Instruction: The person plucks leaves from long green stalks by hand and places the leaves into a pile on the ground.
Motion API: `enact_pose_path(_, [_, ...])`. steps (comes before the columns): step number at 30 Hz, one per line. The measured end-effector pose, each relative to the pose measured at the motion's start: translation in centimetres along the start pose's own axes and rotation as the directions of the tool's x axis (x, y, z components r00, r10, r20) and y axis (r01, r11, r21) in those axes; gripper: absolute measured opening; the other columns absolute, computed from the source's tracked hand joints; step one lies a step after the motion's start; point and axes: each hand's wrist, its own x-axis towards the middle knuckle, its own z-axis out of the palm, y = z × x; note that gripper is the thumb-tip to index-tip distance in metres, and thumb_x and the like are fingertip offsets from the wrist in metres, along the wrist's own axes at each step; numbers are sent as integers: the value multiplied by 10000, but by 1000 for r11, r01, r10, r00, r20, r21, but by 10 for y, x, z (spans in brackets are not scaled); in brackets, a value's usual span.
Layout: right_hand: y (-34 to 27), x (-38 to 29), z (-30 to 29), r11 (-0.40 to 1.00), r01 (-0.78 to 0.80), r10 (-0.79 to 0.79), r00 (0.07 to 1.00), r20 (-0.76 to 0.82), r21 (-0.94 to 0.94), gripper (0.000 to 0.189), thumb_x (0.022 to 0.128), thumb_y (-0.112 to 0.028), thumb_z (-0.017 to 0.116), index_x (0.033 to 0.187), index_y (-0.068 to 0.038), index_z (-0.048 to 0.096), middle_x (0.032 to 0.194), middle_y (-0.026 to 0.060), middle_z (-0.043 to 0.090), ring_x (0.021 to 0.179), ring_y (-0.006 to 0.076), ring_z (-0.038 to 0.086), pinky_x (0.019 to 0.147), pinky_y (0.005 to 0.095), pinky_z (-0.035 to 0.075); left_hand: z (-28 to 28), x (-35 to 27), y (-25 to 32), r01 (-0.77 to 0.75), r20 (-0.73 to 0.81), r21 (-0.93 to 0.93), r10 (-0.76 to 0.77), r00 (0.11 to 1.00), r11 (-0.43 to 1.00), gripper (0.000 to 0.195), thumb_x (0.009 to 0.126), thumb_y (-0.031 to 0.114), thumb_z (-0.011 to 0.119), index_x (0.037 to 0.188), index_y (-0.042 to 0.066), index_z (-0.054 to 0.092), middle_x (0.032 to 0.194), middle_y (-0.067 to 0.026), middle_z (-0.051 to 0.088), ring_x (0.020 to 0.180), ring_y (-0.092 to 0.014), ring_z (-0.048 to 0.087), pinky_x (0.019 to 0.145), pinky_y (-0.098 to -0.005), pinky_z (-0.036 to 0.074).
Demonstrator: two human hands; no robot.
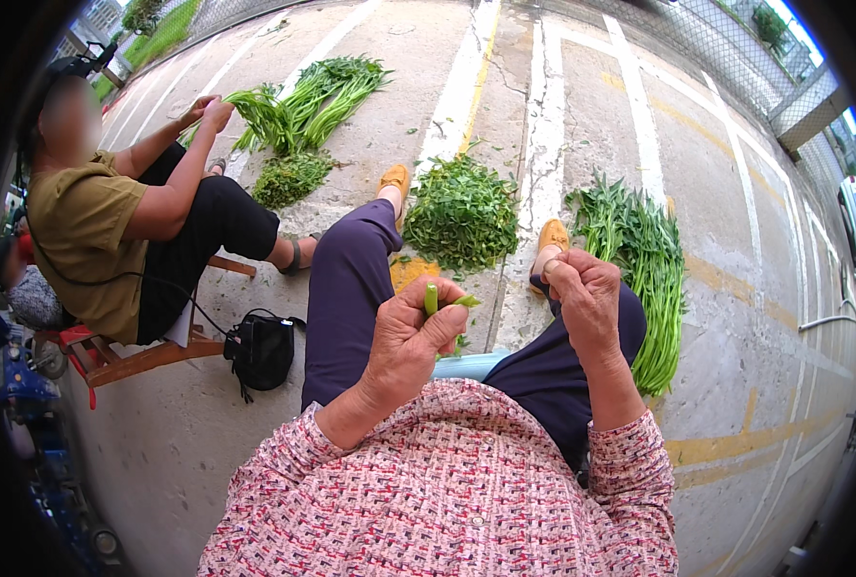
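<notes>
My left hand (pixel 417 328) is closed on a short piece of green stem (pixel 431 298), with a bit of leaf poking out between thumb and fingers. Raised over my right knee, my right hand (pixel 588 296) has its thumb and fingertips pinched together; whether something small is between them cannot be told. A loose heap of picked green leaves (pixel 460 213) lies on the concrete between my feet. To the right of my leg, long leafy green stems (pixel 651 288) lie side by side in a bundle.
At the left, a person (pixel 103 209) on a wooden stool (pixel 161 355) holds greens in both hands. Before them lie more green stems (pixel 341 101) and a small leaf heap (pixel 291 179). A black bag (pixel 263 350) sits near the stool. A chain-link fence (pixel 723 43) runs behind.
</notes>
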Motion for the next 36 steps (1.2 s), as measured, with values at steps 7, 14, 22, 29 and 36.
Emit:
enact_pose_path(7, [-16, -17, 14, 958, -198, 139, 954, 265, 208, 277, 870, -243, 612, 727, -6, 616, 621, -19, 520, 551, 45, 420, 515, 194, 337, 1, 1, 0, 18, 8, -26, -18, 1000, 999, 93, 891, 120, 591, 933, 41, 568, 706, 28, 529, 567, -22, 445, 510, -170, 381])
enact_pose_path(14, [-36, -26, 24, 913, -311, 173, 882, 438, 265, 202, 854, -209, 616, 841, -8, 626, 678, -16, 553, 597, 39, 446, 549, 189, 357, 0, 0, 0, -5, 13, 45, 4, 1000, 999, 111, 891, 136, 597, 945, 43, 569, 735, 29, 535, 600, -25, 461, 539, -173, 405])
enact_pose_path(22, [-34, -26, 26, 929, -265, 143, 901, 411, 258, 89, 799, -64, 587, 811, 16, 625, 681, -22, 555, 618, 33, 466, 562, 181, 375, -1, -1, -1, 2, 58, 79, -6, 998, 997, 112, 888, 98, 591, 966, 22, 566, 769, 9, 568, 635, -25, 514, 578, -164, 449])
enact_pose_path(29, [-34, -26, 24, 901, -316, 168, 886, 433, 297, 101, 788, -54, 583, 823, 23, 638, 677, -2, 575, 594, 41, 480, 554, 183, 384, 0, 0, -4, -11, 54, 68, 7, 999, 998, 97, 892, 96, 584, 956, 25, 597, 775, 5, 576, 648, -36, 532, 591, -172, 453])
enact_pose_path(36, [-26, -29, 32, 784, -396, 172, 878, 446, 477, 101, 797, -61, 595, 805, 34, 630, 660, -2, 558, 581, 48, 468, 536, 190, 373, 0, 1, -5, -72, 66, 95, 66, 996, 993, 74, 901, 98, 567, 948, 46, 592, 775, 21, 532, 654, -44, 514, 577, -189, 444])
